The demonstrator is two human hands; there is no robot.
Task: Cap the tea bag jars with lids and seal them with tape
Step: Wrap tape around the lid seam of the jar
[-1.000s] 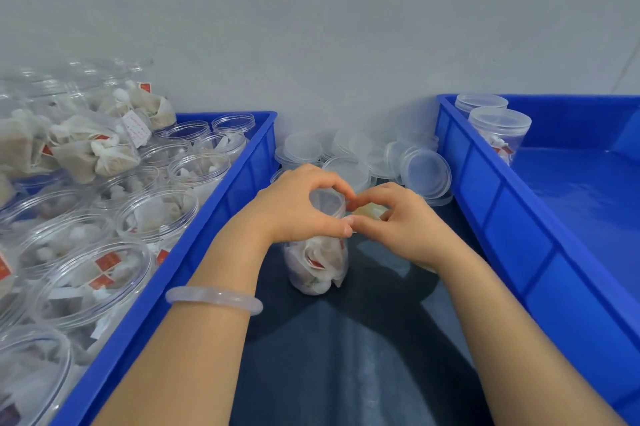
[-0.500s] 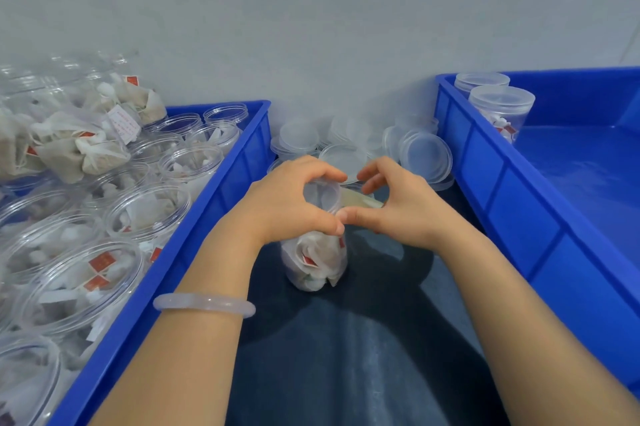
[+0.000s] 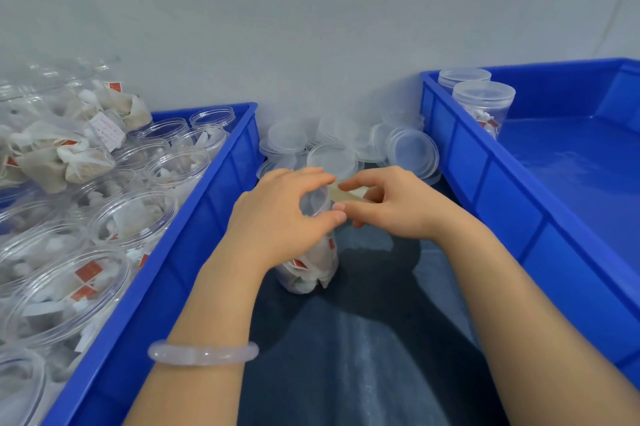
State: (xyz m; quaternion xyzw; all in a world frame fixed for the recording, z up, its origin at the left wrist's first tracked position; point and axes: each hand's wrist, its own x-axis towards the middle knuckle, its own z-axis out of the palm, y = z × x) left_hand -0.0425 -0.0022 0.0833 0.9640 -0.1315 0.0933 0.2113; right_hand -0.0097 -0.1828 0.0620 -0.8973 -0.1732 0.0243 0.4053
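Jar (image 3: 310, 270) in grip of left hand (image 3: 278, 223)

Covered in dark blue cloth (image 3: 363, 356), carrying a blue crate (image 3: 194, 228) on the left, a second blue crate (image 3: 502, 204) on the right, a heap of clear lids (image 3: 412, 150) between them by the wall, and one upright tea bag jar (image 3: 308, 270) just in front of the lids.

One smooth round bangle (image 3: 203, 353) on the left wrist, milky translucent pale pink, at 7 o'clock from the left hand (image 3: 277, 218). Both forearms bare to the frame edge. Fingernails short, plain.
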